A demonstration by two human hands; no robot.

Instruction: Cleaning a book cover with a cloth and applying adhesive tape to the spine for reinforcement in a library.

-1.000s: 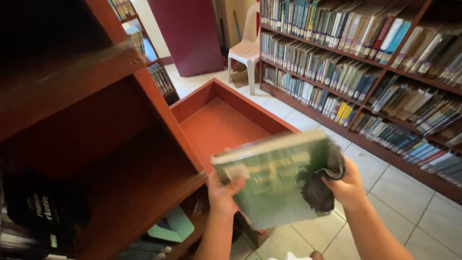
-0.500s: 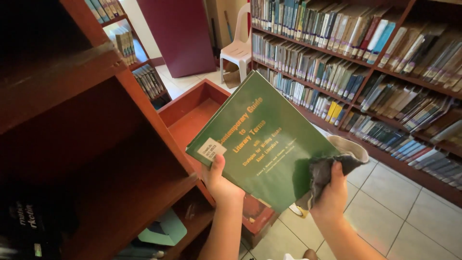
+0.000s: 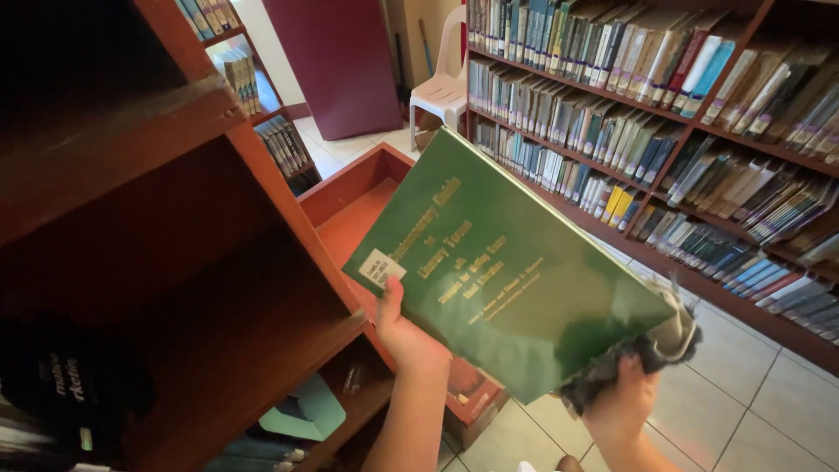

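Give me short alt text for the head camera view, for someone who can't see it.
A person's left hand holds up a large green book while the right hand presses a dark cloth to its lower corner. A red-brown wooden bookcase stands at left, and full library shelves line the right wall.

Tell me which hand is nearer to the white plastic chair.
Left. The left hand grips the green book at its lower left corner, closer to the white plastic chair; the right hand, holding a rag, is farther.

small white rectangular label (image 3: 381,267) with dark print, lower left corner of green book cover (image 3: 516,262)
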